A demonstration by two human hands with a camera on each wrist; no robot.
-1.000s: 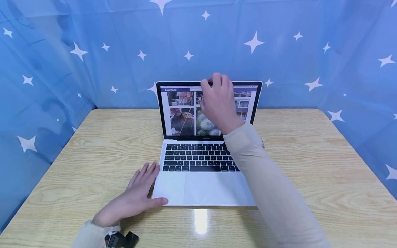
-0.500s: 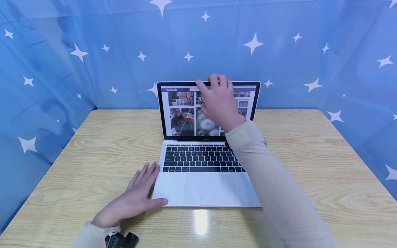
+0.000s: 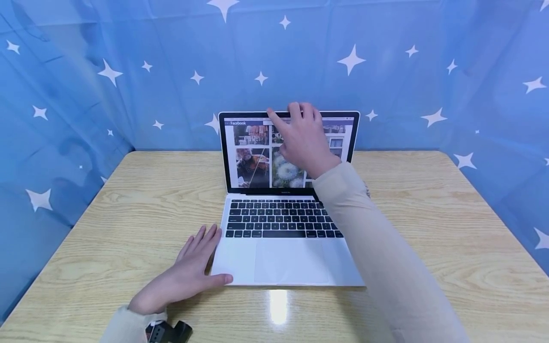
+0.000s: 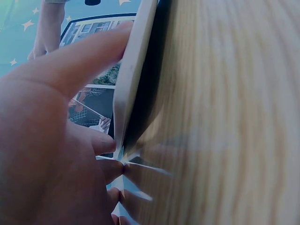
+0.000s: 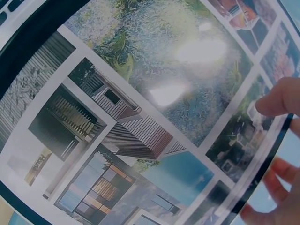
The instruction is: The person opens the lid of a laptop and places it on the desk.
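A silver laptop [image 3: 291,262] stands unfolded on the wooden table, its keyboard facing me. Photos and a Facebook header fill its upright screen [image 3: 253,166]. My right hand [image 3: 304,138] grips the screen's top edge near the middle. Several of its fingers hook over the edge, the index finger reaches leftward along it, and in the right wrist view the thumb [image 5: 276,101] lies on the front of the display. My left hand [image 3: 188,276] rests at the laptop's front left corner, thumb on the palm rest and straight fingers against the left side.
The pale wooden table [image 3: 429,228] extends around the laptop on both sides. A blue curtain [image 3: 171,43] with white stars hangs behind and beside it. A small black device [image 3: 169,331] is worn on the left wrist.
My right index finger has stretched out to the left along the screen's top edge, and the right forearm has shifted slightly right. The left hand stays in place.
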